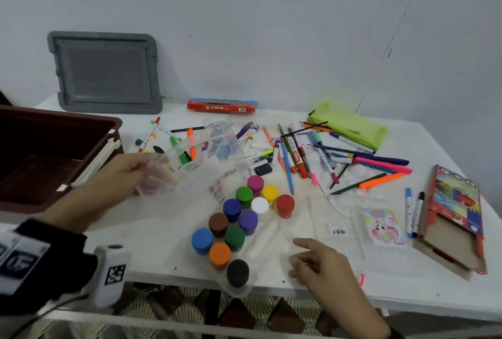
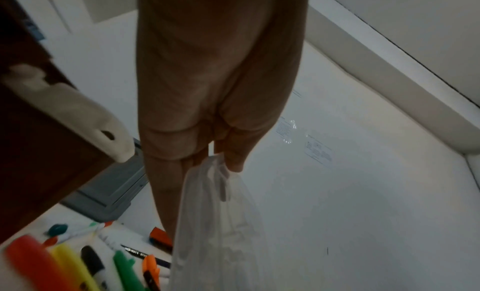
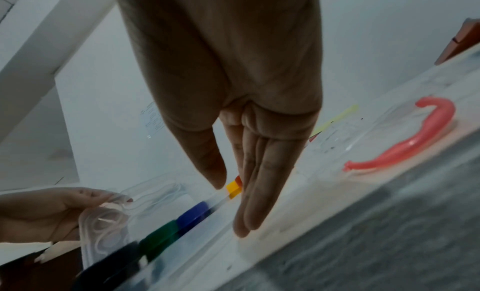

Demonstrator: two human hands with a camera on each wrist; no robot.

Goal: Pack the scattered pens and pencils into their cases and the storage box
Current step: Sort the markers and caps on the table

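My left hand (image 1: 119, 175) pinches one end of a clear plastic case (image 1: 201, 154), thumb on top and fingers curled beneath, holding it tilted in the air above the desk (image 1: 407, 284). The case runs from my fingers toward two o'clock, over some of the markers (image 1: 187, 148) that lie below it. At nine o'clock of that hand, close beside it, stands the brown storage box (image 1: 49, 154) with its white latch (image 1: 95, 159); the grey lid (image 1: 106, 72) leans on the wall at twelve o'clock.

My right hand (image 1: 320, 262) holds nothing, its fingers loosely extended and close together near the front edge of the desk. The paint pots (image 1: 241, 219) cluster at ten o'clock of it, near but apart; whether my fingertips touch the clear sheet under them I cannot tell. At three o'clock, just beside it, lies a flat clear case (image 1: 380, 232) with a pink picture and a pink handle (image 3: 405, 143).

The main heap of pens and pencils (image 1: 312, 154) lies well away at twelve o'clock of my right hand, with the green pouch (image 1: 350, 124) behind it, the red pencil tin (image 1: 221, 105) by the wall, and the cardboard pencil box (image 1: 453, 219) at the right edge.
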